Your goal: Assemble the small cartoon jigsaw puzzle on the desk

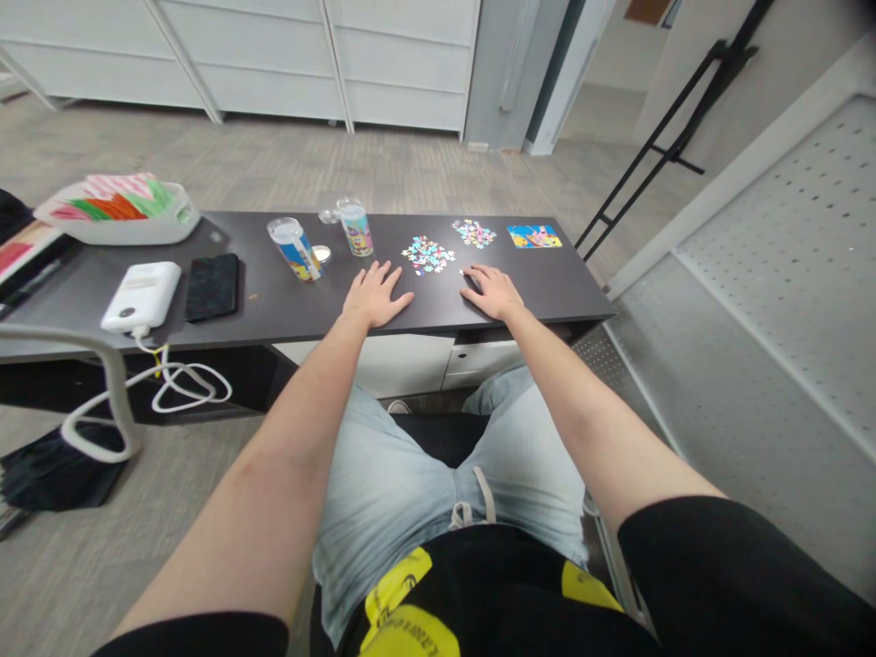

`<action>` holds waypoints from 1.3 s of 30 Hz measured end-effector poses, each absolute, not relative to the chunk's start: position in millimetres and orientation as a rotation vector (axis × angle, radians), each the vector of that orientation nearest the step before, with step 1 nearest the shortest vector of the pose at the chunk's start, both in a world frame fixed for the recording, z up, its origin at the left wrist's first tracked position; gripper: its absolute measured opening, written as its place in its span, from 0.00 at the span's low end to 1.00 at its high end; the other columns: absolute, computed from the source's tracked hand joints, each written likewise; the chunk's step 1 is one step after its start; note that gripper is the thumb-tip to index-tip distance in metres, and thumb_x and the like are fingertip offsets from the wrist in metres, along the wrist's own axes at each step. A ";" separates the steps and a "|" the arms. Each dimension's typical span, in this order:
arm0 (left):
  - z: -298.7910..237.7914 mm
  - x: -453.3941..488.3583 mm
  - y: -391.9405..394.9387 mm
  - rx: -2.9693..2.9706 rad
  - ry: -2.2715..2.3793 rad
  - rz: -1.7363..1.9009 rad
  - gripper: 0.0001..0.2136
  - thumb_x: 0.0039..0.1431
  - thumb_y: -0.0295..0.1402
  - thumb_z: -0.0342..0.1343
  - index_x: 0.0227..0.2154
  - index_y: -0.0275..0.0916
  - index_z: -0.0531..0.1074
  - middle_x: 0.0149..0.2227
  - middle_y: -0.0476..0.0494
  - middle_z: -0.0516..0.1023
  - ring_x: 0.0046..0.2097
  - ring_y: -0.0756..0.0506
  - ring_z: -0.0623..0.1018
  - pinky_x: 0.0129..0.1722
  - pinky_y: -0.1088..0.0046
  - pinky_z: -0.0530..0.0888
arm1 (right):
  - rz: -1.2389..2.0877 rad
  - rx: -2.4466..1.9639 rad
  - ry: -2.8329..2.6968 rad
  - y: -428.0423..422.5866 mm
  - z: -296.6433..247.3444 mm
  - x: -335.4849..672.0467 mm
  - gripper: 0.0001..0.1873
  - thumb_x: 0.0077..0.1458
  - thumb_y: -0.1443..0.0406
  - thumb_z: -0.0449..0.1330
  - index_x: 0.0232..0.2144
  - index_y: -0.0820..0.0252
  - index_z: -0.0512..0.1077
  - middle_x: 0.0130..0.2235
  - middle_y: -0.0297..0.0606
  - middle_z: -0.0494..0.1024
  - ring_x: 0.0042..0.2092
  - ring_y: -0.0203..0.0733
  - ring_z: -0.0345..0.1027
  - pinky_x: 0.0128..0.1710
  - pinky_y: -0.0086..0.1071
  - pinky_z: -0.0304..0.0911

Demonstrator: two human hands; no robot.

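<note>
My left hand (373,297) lies on the dark desk (424,315) with its fingers spread, holding nothing. My right hand (493,292) also rests palm down with fingers apart; a tiny light piece (463,272) shows at its fingertips. Ahead and between the hands is a loose pile of small colourful puzzle pieces (428,255). Behind my right hand sits a pinker pile of puzzle pieces (474,234). To its right lies a blue and yellow picture card (534,237). Beyond my left hand stand two clear-topped printed cans (294,249), (356,227).
Round lids (321,254) lie by the cans. Leftward are a black phone (212,287), a white power bank (141,297) with a cable (184,370), and a white basket (130,228) of colourful packets. A perforated metal panel (773,255) stands close on the right.
</note>
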State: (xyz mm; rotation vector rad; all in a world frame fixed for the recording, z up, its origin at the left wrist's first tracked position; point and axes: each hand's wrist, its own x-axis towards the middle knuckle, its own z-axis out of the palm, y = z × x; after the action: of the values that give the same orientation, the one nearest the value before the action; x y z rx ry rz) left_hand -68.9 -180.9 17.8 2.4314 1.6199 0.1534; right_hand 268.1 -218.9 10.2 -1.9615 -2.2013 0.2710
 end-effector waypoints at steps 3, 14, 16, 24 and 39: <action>16.5 -69.4 -180.4 2.427 1.606 0.176 0.47 0.81 0.64 0.43 0.91 0.40 0.57 0.97 0.34 0.52 0.97 0.31 0.49 0.98 0.42 0.48 | 0.257 -1.977 -2.191 -220.8 10.7 266.4 0.41 0.87 0.48 0.56 0.91 0.55 0.73 0.93 0.48 0.68 0.92 0.64 0.61 0.93 0.60 0.58; 12.0 -69.8 -174.5 2.428 1.572 0.244 0.46 0.80 0.64 0.44 0.90 0.42 0.60 0.96 0.33 0.55 0.97 0.27 0.51 0.97 0.35 0.51 | 0.219 -2.093 -2.122 -236.2 8.7 263.7 0.41 0.87 0.47 0.54 0.92 0.51 0.72 0.94 0.44 0.66 0.93 0.64 0.59 0.94 0.63 0.58; 10.8 -70.2 -173.2 2.425 1.561 0.268 0.46 0.79 0.65 0.44 0.90 0.45 0.61 0.96 0.35 0.55 0.97 0.26 0.52 0.96 0.33 0.52 | 0.220 -2.118 -2.102 -240.4 6.8 263.4 0.42 0.87 0.47 0.53 0.93 0.48 0.70 0.95 0.42 0.64 0.94 0.64 0.58 0.94 0.65 0.57; 10.8 -69.2 -172.2 2.405 1.551 0.298 0.47 0.78 0.66 0.45 0.90 0.46 0.62 0.95 0.35 0.57 0.96 0.26 0.52 0.96 0.29 0.53 | 0.232 -2.161 -2.035 -248.6 2.7 260.0 0.43 0.88 0.46 0.52 0.94 0.49 0.67 0.96 0.41 0.61 0.95 0.63 0.55 0.96 0.63 0.53; 14.4 -69.7 -173.1 2.405 1.576 0.268 0.45 0.79 0.64 0.47 0.90 0.47 0.62 0.95 0.36 0.57 0.96 0.26 0.53 0.95 0.27 0.54 | 0.313 -2.099 -1.966 -248.7 2.6 256.6 0.44 0.86 0.48 0.55 0.94 0.56 0.67 0.95 0.46 0.61 0.95 0.68 0.54 0.95 0.66 0.50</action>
State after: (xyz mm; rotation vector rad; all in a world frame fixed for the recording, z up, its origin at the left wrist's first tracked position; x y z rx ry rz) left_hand -69.7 -173.1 14.4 2.4053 1.5759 0.2683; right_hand 256.6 -248.7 2.6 -2.0990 -1.9661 0.3126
